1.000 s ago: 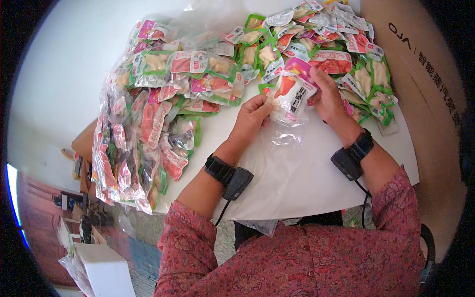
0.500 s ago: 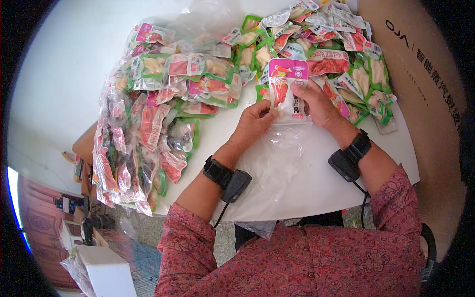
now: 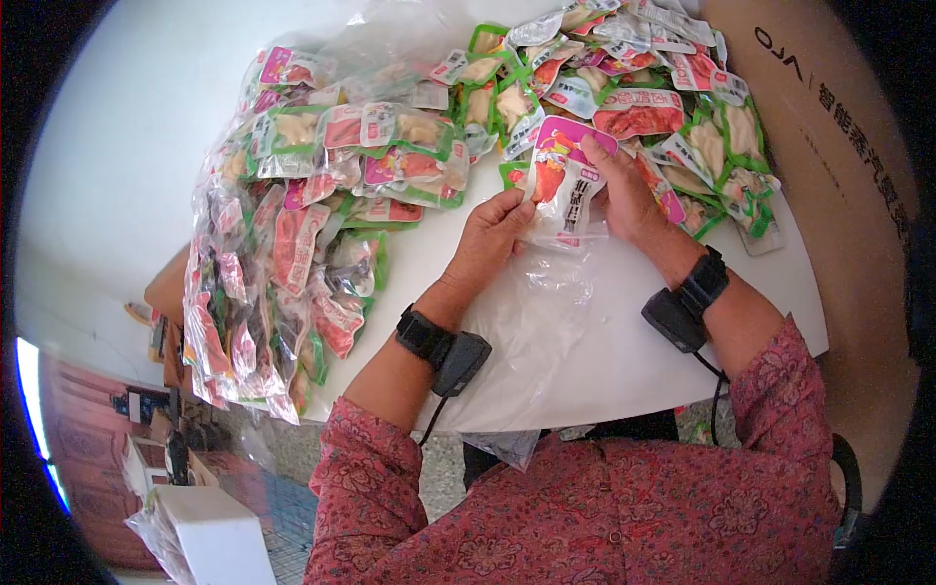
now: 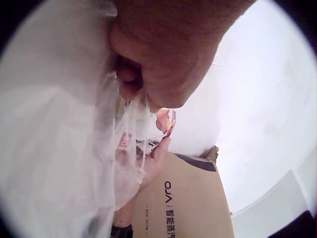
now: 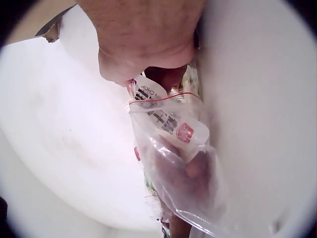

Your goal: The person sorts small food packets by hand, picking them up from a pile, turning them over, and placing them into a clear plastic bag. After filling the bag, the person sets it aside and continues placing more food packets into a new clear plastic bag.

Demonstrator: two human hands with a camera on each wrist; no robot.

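A white and purple snack packet (image 3: 558, 185) with a printed red food picture stands slightly tilted over the table. My right hand (image 3: 636, 207) grips it from the right, thumb across its front. Its lower end is inside a clear zip bag (image 5: 163, 141), whose red zip line crosses the packet in the right wrist view. On the left, my left hand (image 3: 490, 234) pinches the bag near its mouth. The rest of the bag hangs toward the table's front edge. In the left wrist view the clear plastic (image 4: 54, 124) covers much of the scene.
Filled clear bags of similar packets (image 3: 297, 239) are heaped on the left of the white table (image 3: 663, 380). Loose packets (image 3: 639, 112) pile up at the back right, just beyond my right hand. A large cardboard box (image 3: 829, 195) stands along the right side.
The packet first leaned right, then came upright, its front turned toward me, and now leans slightly right again. My right hand has shifted its hold, thumb now over the front. My left hand keeps pinching the bag.
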